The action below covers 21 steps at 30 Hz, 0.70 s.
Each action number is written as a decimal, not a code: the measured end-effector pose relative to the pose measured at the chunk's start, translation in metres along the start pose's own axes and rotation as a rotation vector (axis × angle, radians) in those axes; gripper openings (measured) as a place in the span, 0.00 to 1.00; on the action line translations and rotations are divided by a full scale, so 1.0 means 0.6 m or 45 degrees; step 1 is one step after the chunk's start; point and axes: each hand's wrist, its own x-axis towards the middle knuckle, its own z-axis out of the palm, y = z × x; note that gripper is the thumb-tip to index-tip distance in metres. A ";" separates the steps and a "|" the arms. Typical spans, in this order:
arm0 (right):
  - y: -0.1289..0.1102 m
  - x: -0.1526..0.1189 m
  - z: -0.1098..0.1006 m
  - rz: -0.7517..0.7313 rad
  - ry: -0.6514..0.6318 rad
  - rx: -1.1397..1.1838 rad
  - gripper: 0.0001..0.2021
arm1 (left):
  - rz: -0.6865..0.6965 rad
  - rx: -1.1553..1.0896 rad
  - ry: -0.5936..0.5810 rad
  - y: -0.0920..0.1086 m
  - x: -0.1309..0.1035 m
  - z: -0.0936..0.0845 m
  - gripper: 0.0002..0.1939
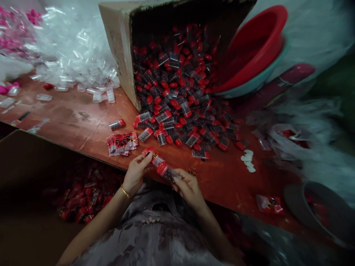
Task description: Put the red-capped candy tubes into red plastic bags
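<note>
My left hand [136,173] pinches a small red printed packet [155,158] between thumb and fingers. In my right hand [189,186] is a clear plastic tube with a red cap [166,171], its capped end pointing toward the packet. Packet and cap meet or overlap; I cannot tell whether they are joined. A stack of similar red printed packets [122,143] lies just beyond my left hand. Near it rests a single red-capped tube [117,124]. Many more red-capped tubes [177,107] spill across the table in front of my hands.
A cardboard box [118,48] lies on its side behind the tubes. Clear empty tubes [74,48] are heaped at left. A red basin [257,44] leans at right. White discs [248,161] and a grey bowl [294,201] are nearer. An open carton with red items [85,199] stands below left.
</note>
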 end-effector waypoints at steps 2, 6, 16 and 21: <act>0.008 0.008 0.002 0.033 -0.019 0.061 0.11 | 0.027 0.028 -0.002 0.001 -0.002 -0.001 0.19; 0.016 0.018 0.004 0.061 -0.020 0.126 0.11 | 0.062 0.066 -0.005 0.002 -0.003 -0.005 0.19; 0.017 0.026 0.035 0.018 0.023 0.149 0.11 | 0.159 -0.004 -0.047 -0.030 -0.004 0.007 0.18; 0.022 0.028 0.057 -0.134 0.129 -0.036 0.11 | 0.177 -0.073 -0.034 -0.029 -0.005 0.011 0.17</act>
